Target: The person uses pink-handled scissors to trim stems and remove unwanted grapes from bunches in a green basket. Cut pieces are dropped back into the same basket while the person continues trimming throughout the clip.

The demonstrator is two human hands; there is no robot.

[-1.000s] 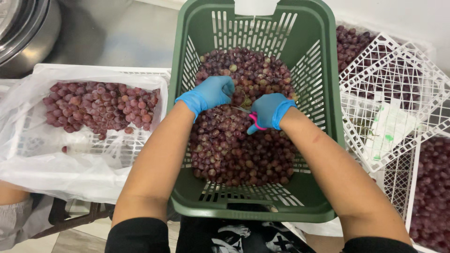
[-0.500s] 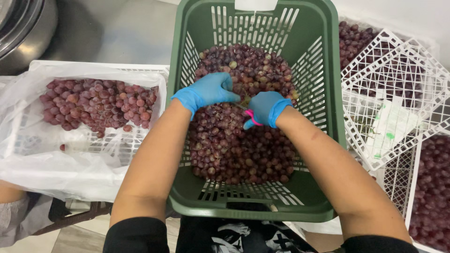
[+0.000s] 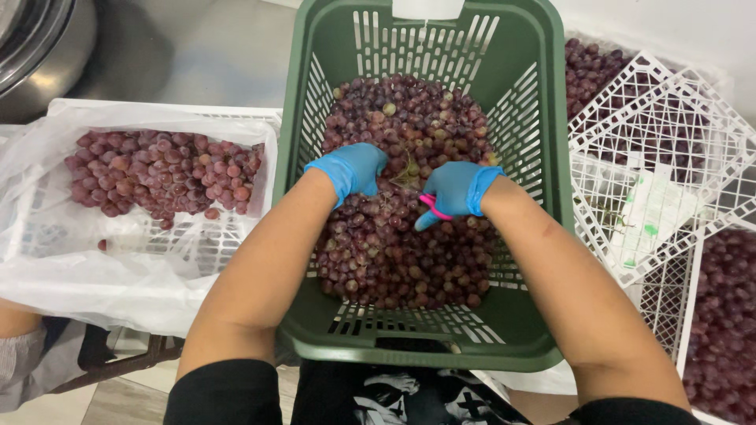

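We work inside a green slotted basket [image 3: 315,134] that sits straight ahead of us, its near rim close to our body and its tall walls hemming both forearms in; the free room is mostly upward and over the heap of red grapes [image 3: 409,260] that covers the basket floor. To the left, just beside the basket wall, lies a white crate lined with a clear plastic bag [image 3: 102,275], with a smaller pile of grapes [image 3: 157,177] toward its far side and bare liner nearer us. At the far left corner a steel bowl [image 3: 39,47] stands on the grey counter. To the right, white lattice crates [image 3: 669,118] lean over one another at angles, crowding that side, with more grapes showing under and beside them.

A white tag [image 3: 425,8] is fixed at the middle of the basket's far rim. Among the right crates lies a white paper piece with small green marks [image 3: 650,212].

Both hands wear blue gloves and reach in from the near rim, forearms bare, angled toward each other. Our left hand [image 3: 350,169] is curled with the fingers dug into the grapes at the middle of the heap; whether it grips a bunch we cannot tell. Our right hand [image 3: 457,189] is closed around pink-handled scissors [image 3: 431,208], one finger stretched down across the fruit. Between the two hands a bit of green stem [image 3: 405,173] shows among the grapes.
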